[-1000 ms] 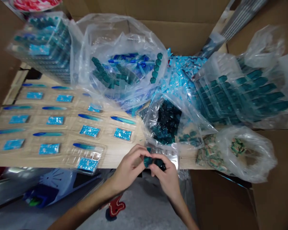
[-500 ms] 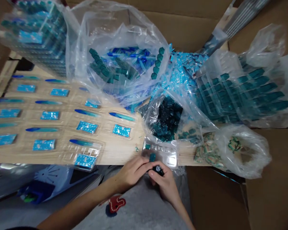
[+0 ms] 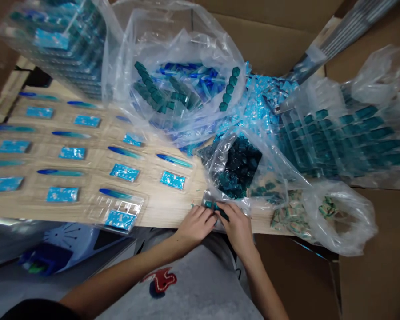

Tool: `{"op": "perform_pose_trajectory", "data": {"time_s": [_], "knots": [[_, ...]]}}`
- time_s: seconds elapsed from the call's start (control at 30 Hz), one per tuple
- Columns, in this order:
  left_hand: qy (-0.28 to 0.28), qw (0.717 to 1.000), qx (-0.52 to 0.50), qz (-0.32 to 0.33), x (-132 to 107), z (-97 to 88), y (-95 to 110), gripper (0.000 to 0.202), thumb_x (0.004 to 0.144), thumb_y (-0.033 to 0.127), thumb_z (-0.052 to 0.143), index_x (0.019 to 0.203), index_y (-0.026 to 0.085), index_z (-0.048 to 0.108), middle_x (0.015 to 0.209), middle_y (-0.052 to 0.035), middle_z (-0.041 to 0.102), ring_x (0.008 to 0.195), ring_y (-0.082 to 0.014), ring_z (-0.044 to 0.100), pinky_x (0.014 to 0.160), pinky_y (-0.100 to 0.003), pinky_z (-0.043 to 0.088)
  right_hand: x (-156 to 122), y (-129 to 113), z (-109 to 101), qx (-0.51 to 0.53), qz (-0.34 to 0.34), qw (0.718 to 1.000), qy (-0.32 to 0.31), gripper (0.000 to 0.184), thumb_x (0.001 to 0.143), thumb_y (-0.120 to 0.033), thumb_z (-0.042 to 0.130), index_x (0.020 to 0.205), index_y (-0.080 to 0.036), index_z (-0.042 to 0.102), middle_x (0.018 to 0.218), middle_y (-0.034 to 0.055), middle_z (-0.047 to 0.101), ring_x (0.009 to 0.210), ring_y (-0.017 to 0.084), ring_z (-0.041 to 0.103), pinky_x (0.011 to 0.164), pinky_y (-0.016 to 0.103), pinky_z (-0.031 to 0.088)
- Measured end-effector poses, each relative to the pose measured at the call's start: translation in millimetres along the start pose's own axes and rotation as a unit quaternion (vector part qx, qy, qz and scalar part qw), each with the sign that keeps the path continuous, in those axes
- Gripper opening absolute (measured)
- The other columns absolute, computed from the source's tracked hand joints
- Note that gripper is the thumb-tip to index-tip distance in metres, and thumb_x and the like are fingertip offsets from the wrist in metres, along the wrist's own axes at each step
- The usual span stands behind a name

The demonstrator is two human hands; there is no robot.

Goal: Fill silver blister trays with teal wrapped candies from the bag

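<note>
Both hands work close together over a small clear plastic tray [image 3: 208,195] at the table's front edge, and they cover most of it. My right hand [image 3: 236,226] pinches a dark teal plastic piece [image 3: 223,214] above the tray. Another teal piece [image 3: 208,204] sits in a slot along the tray's upper row. Beside it, my left hand [image 3: 196,226] has its fingers curled together at the tray's left side; whatever they hold is hidden. Just beyond the hands, an open clear bag [image 3: 216,166] holds a heap of dark teal pieces [image 3: 242,164].
Clear blister trays with blue pens [image 3: 125,152] and blue packets [image 3: 125,172] cover the table's left. Behind are a stack of filled trays [image 3: 70,53] and a large bag [image 3: 186,40]. To the right lie nested teal trays [image 3: 346,138] and a bag of small patterned packets [image 3: 291,213].
My hands have moved forward from near my lap onto the tray. A teal piece now sits in the tray's upper row by my fingers. The camera view has shifted slightly.
</note>
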State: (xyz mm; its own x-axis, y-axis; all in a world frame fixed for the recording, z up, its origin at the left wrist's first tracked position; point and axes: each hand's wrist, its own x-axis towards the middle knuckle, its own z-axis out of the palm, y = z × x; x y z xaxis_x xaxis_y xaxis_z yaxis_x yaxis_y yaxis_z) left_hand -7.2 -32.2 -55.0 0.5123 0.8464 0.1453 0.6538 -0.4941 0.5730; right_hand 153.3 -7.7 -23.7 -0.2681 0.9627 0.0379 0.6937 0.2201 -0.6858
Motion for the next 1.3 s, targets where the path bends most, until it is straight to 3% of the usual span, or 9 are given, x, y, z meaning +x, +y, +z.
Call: {"op": "perform_pose_trajectory", "data": {"time_s": [0.2, 0.3, 0.4, 0.5, 0.57, 0.7, 0.9, 1.1, 1.3], "knots": [[-0.017, 0.998, -0.06, -0.018, -2.3, -17.8, 1.8, 0.012, 0.091, 0.017, 0.05, 0.096, 0.016, 0.061, 0.091, -0.009, 0.067, 0.082, -0.0214, 0.062, 0.072, -0.034, 0.049, 4.4, -4.0, 4.9, -0.038, 0.021, 0.999, -0.01, 0.025, 0.085, -0.011, 0.055, 0.099, -0.02, 0.073, 0.083, 0.0086, 0.073, 0.072, 0.022, 0.069, 0.063, 0.03, 0.054], [-0.001, 0.98, -0.168, -0.107, 0.0, -39.2, 5.0, 0.014, 0.091, 0.02, 0.05, 0.103, 0.017, 0.058, 0.09, -0.005, 0.067, 0.078, -0.0164, 0.063, 0.069, -0.028, 0.052, 3.3, -7.9, -4.4, -0.005, 0.019, 1.0, -0.002, 0.022, 0.085, -0.018, 0.057, 0.103, -0.021, 0.071, 0.088, 0.0074, 0.073, 0.079, 0.021, 0.07, 0.069, 0.031, 0.055], [0.01, 0.876, -0.412, -0.25, 5.8, -60.8, 12.7, 0.018, 0.089, 0.023, 0.053, 0.105, 0.018, 0.057, 0.083, -0.0009, 0.066, 0.072, -0.0131, 0.064, 0.066, -0.025, 0.053, -2.5, -18.7, -20.4, 0.13, 0.073, 0.988, 0.031, 0.015, 0.084, -0.025, 0.061, 0.094, -0.022, 0.071, 0.086, 0.005, 0.073, 0.079, 0.02, 0.069, 0.07, 0.031, 0.055], [-0.001, 0.798, -0.536, -0.275, 12.4, -75.2, 23.2, 0.019, 0.084, 0.023, 0.059, 0.102, 0.018, 0.06, 0.085, -0.0015, 0.067, 0.073, -0.0128, 0.066, 0.07, -0.026, 0.054, -7.8, -33.9, -33.1, 0.266, 0.151, 0.952, 0.028, 0.009, 0.078, -0.026, 0.065, 0.083, -0.022, 0.071, 0.073, 0.0007, 0.071, 0.058, 0.015, 0.063, 0.056, 0.026, 0.052], [0.013, 0.809, -0.531, -0.252, 15.0, -80.2, 29.7, 0.015, 0.084, 0.021, 0.058, 0.098, 0.018, 0.063, 0.088, -0.0029, 0.066, 0.071, -0.0118, 0.066, 0.068, -0.025, 0.054, -8.6, -42.7, -37.3, 0.327, 0.176, 0.928, 0.016, 0.009, 0.075, -0.026, 0.067, 0.081, -0.021, 0.071, 0.065, -0.0016, 0.068, 0.046, 0.01, 0.055, 0.047, 0.022, 0.047], [0.04, 0.881, -0.439, -0.173, 13.9, -83.8, 36.5, 0.015, 0.086, 0.018, 0.057, 0.099, 0.019, 0.064, 0.097, -0.006, 0.064, 0.076, -0.0131, 0.066, 0.068, -0.024, 0.055, -5.3, -51.0, -39.8, 0.407, 0.198, 0.892, 0.0, 0.011, 0.07, -0.029, 0.07, 0.075, -0.02, 0.068, 0.061, -0.0032, 0.065, 0.041, 0.008, 0.05, 0.041, 0.019, 0.044], [0.088, 0.958, -0.268, -0.06, 12.8, -86.9, 35.5, 0.029, 0.089, 0.011, 0.054, 0.116, 0.022, 0.057, 0.102, -0.007, 0.067, 0.095, -0.0163, 0.066, 0.08, -0.026, 0.056, -3.8, -51.7, -38.6, 0.403, 0.202, 0.893, 0.002, 0.011, 0.072, -0.031, 0.069, 0.075, -0.021, 0.066, 0.047, -0.0077, 0.051, 0.039, 0.008, 0.048, 0.042, 0.02, 0.045], [0.06, 0.99, -0.124, -0.004, 13.2, -93.0, 29.6, 0.029, 0.092, 0.013, 0.048, 0.119, 0.019, 0.057, 0.107, -0.0096, 0.07, 0.097, -0.0177, 0.068, 0.087, -0.029, 0.057, -4.3, -51.3, -31.0, 0.375, 0.189, 0.907, 0.009, 0.007, 0.074, -0.027, 0.065, 0.075, -0.021, 0.067, 0.046, -0.0076, 0.05, 0.039, 0.01, 0.048, 0.045, 0.022, 0.045], [0.08, 0.992, -0.098, -0.005, 18.3, -94.6, 26.5, 0.026, 0.09, 0.006, 0.044, 0.107, 0.018, 0.06, 0.093, -0.0051, 0.073, 0.086, -0.0144, 0.07, 0.079, -0.022, 0.056, -0.9, -63.0, -21.7, 0.323, 0.153, 0.932, 0.058, 0.006, 0.074, -0.02, 0.059, 0.072, -0.021, 0.064, 0.067, -0.0015, 0.068, 0.063, 0.015, 0.064, 0.062, 0.025, 0.052]]}}
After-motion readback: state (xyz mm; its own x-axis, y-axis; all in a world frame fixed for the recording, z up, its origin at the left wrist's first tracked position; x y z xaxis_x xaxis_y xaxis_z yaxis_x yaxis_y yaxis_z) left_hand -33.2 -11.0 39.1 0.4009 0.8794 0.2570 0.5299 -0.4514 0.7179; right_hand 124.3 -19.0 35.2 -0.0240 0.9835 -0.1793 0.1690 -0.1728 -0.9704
